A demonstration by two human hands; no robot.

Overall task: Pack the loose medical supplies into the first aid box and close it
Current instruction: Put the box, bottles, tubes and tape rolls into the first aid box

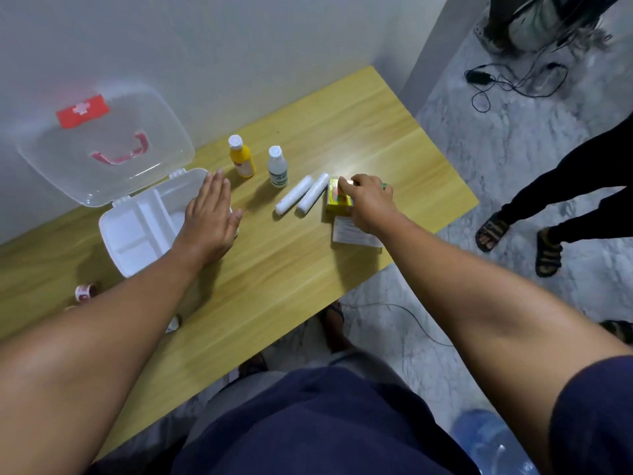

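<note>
Beyond your navy shirt (308, 423), your left hand (209, 217) rests flat, fingers straight, on the open first aid box (126, 234) while your right hand (368, 204) pinches the yellow carton (337, 200).

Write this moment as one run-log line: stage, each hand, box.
stage: packing; left hand: flat at first aid box edge; right hand: grips yellow carton; box lid: open; on table: yellow bottle, clear bottle, rolls
</note>
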